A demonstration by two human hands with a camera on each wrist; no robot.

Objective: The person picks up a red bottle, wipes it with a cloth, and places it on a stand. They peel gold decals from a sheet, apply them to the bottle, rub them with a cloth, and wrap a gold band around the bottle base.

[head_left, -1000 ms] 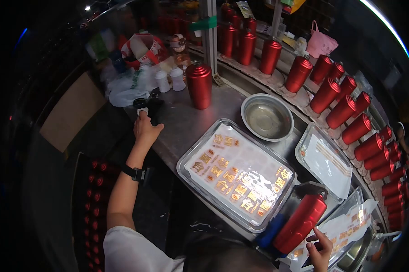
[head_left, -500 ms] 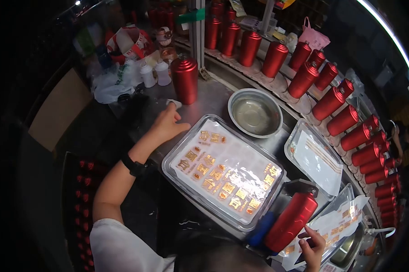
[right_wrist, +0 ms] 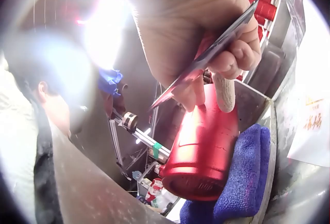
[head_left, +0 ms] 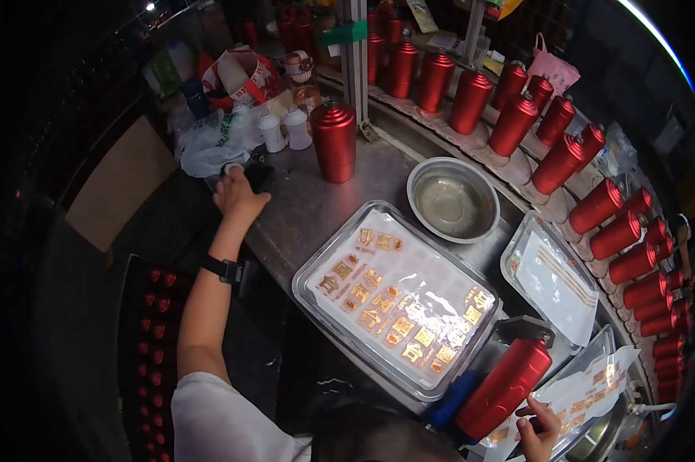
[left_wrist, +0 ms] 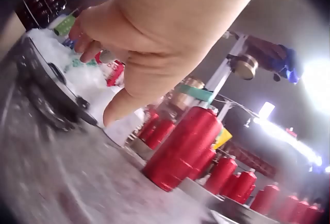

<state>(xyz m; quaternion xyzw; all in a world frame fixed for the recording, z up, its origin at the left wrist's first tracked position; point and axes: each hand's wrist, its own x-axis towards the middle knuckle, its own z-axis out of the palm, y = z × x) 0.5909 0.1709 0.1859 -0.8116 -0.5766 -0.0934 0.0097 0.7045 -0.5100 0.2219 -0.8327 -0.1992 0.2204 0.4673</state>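
Observation:
At the left end of the steel table, my left hand [head_left: 239, 202] reaches beside a clear plastic bag [head_left: 222, 142] and a dark flat object [head_left: 256, 175]. Its thumb [left_wrist: 117, 112] stands apart from the bent fingers. A small white piece [head_left: 231, 167] shows at the fingertips. My right hand [right_wrist: 206, 44] holds a thin, flat, pointed blade [right_wrist: 219, 46] across its palm. Fingers of that hand, one in a pale finger cot [right_wrist: 224, 94], touch a red metallic bottle [right_wrist: 203, 141]. The bottle lies tilted against a blue cloth [right_wrist: 242, 167].
Gold-and-red decals lie on white paper in a metal tray [head_left: 299, 283]. Behind it stand a bowl [head_left: 449, 202] of water and an upright red bottle [head_left: 333, 142]. A second tray [head_left: 509, 262] and decal sheets [head_left: 621, 366] lie right. Red bottles [head_left: 472, 102] line the curved rack.
My left hand moved right over the table with the white piece toward the upright bottle, then back left to the plastic bag. The right hand stays by the tilted bottle. The head view shifted.

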